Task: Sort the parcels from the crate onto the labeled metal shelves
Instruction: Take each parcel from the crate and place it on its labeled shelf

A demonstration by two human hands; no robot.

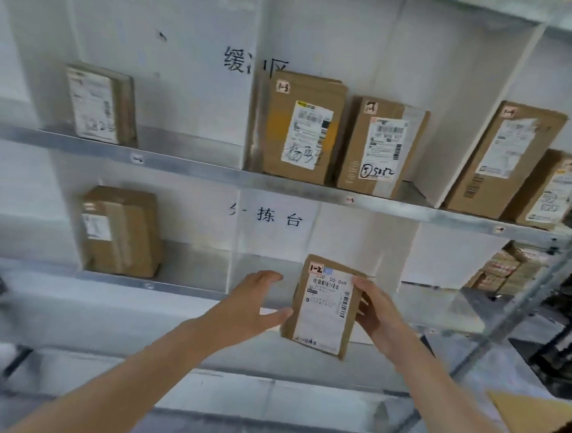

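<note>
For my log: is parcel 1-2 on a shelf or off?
Off: right hand grips the parcel, left hand touching, bottom below shelf edge.

Upper wall lettering (235, 60): black characters, partly hidden
Lower wall lettering (279, 217): black on white panel
Stacked bundles (504, 271): far right, blurred

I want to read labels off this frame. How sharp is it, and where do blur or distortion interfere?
Head view: the held parcel is fairly sharp, its 1-2 tag legible; the upper-left parcel and the lower-left corner are blurred; the wide lens slants and bows the upper rail; light is soft, without hard glare.
</note>
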